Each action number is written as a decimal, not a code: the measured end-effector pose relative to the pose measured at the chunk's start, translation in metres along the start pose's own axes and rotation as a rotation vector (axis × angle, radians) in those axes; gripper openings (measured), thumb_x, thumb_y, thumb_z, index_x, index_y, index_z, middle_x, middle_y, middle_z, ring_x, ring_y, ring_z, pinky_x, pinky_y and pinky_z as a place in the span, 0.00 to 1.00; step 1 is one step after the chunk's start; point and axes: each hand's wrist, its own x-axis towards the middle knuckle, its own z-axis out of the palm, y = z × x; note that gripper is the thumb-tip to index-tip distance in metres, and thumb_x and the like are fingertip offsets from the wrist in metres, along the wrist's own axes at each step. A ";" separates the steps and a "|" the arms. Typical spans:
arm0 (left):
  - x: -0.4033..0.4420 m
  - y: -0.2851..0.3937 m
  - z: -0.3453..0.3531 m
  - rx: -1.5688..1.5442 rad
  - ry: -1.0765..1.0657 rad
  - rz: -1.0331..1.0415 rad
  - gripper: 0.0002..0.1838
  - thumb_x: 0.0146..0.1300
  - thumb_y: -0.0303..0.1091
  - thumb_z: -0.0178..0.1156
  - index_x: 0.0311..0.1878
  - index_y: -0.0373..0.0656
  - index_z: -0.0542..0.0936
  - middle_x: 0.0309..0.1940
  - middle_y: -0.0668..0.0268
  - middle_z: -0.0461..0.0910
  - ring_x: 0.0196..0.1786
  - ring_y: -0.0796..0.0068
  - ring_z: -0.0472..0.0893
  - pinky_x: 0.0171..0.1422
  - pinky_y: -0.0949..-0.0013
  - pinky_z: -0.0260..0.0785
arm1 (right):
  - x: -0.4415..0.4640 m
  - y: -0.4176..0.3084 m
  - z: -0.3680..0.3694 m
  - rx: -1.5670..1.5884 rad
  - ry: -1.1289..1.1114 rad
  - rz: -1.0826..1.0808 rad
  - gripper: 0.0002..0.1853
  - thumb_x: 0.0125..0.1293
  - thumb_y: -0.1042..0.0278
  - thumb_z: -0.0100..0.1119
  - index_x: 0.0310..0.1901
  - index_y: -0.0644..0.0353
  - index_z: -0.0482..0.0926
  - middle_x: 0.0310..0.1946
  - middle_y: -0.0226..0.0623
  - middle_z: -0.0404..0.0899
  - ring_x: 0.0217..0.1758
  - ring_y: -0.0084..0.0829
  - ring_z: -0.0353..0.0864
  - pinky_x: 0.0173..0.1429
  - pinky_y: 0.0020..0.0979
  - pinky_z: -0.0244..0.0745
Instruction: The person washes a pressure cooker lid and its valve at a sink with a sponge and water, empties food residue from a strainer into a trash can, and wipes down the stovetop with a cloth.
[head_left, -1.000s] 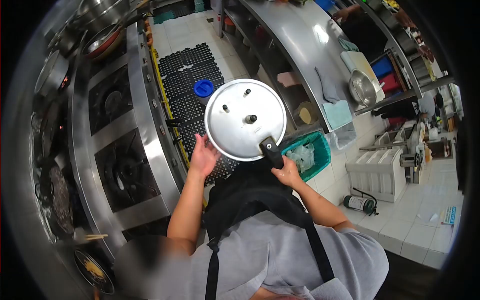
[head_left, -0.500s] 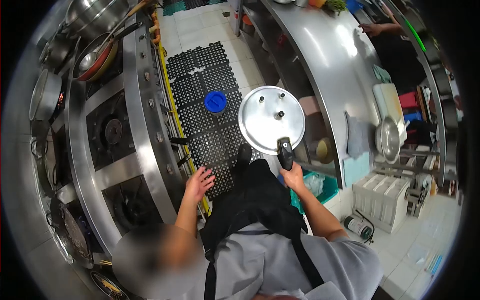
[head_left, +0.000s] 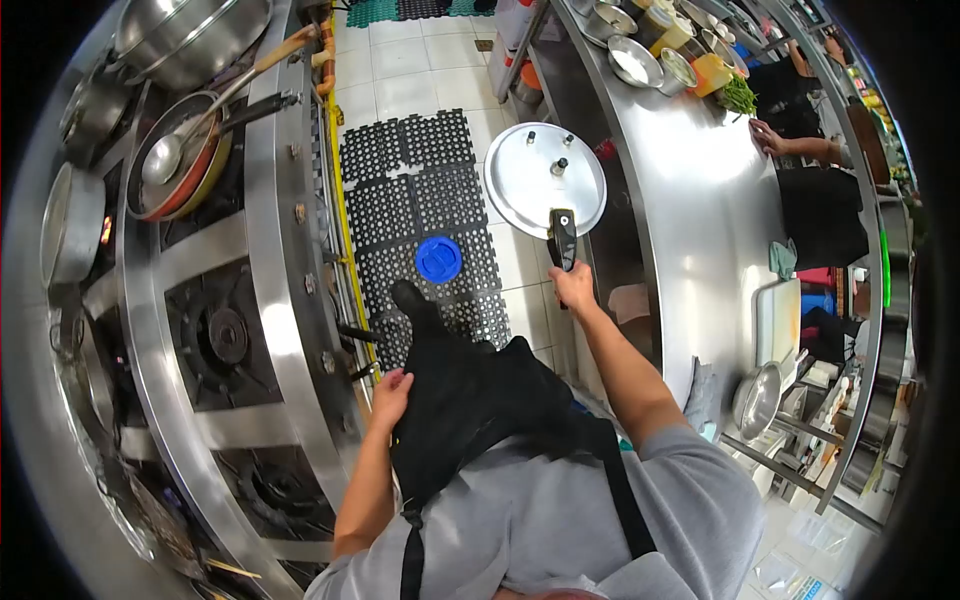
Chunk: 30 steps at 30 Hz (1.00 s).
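My right hand [head_left: 573, 287] is closed around the black handle of a pressure cooker lid [head_left: 530, 185]. The lid is round and silver, with several small dark-topped valves on it. It is held out in front of me above the floor; whether a pot hangs beneath it, I cannot tell. Near the left side of my black apron [head_left: 490, 400], my left hand [head_left: 391, 400] hangs empty with its fingers slightly bent. A blue round lid [head_left: 438, 259] shows over the black mat, just ahead of my foot.
Gas burners [head_left: 228, 335] line the left, with stacked pans [head_left: 180, 160] and a ladle [head_left: 165, 155] at the back. A steel counter [head_left: 700, 200] runs along the right, carrying bowls [head_left: 635, 62]. Beyond it, another person's hand [head_left: 768, 138] rests at its edge. A perforated mat [head_left: 400, 180] covers the floor.
I have stepped forward along the aisle. My right hand still carries the lid ahead of me. My left hand has drawn in beside the apron, its fingers less spread.
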 end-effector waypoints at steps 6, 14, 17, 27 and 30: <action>0.066 0.078 -0.001 0.486 -0.038 0.103 0.29 0.61 0.50 0.63 0.59 0.38 0.77 0.57 0.48 0.78 0.61 0.50 0.76 0.66 0.58 0.67 | 0.119 -0.025 0.042 0.072 0.068 -0.083 0.11 0.53 0.72 0.60 0.18 0.63 0.71 0.10 0.34 0.69 0.11 0.29 0.70 0.15 0.33 0.64; 0.110 0.107 0.008 0.538 -0.001 0.056 0.26 0.62 0.47 0.62 0.57 0.39 0.78 0.61 0.52 0.75 0.65 0.53 0.72 0.70 0.58 0.63 | 0.313 -0.089 0.055 0.267 0.051 0.039 0.10 0.53 0.72 0.61 0.19 0.60 0.70 0.12 0.33 0.70 0.10 0.27 0.69 0.14 0.32 0.64; 0.113 0.116 0.028 0.523 0.028 0.090 0.25 0.61 0.43 0.64 0.57 0.37 0.78 0.61 0.50 0.75 0.65 0.51 0.72 0.70 0.57 0.62 | 0.392 -0.108 0.051 0.326 0.094 0.089 0.09 0.52 0.73 0.62 0.21 0.61 0.70 0.12 0.33 0.68 0.10 0.27 0.68 0.14 0.32 0.64; 0.143 0.168 0.091 0.551 0.003 -0.028 0.23 0.58 0.36 0.66 0.55 0.36 0.77 0.59 0.49 0.75 0.63 0.46 0.72 0.70 0.50 0.61 | 0.589 -0.108 0.042 0.381 0.236 0.211 0.06 0.58 0.74 0.61 0.30 0.66 0.74 0.18 0.32 0.69 0.15 0.25 0.67 0.19 0.33 0.65; 0.147 0.174 0.099 0.572 -0.004 -0.050 0.23 0.57 0.36 0.66 0.55 0.37 0.77 0.59 0.49 0.76 0.62 0.46 0.72 0.70 0.50 0.61 | 0.610 -0.105 0.040 0.411 0.233 0.236 0.06 0.59 0.74 0.61 0.32 0.67 0.75 0.18 0.31 0.68 0.15 0.25 0.66 0.21 0.33 0.66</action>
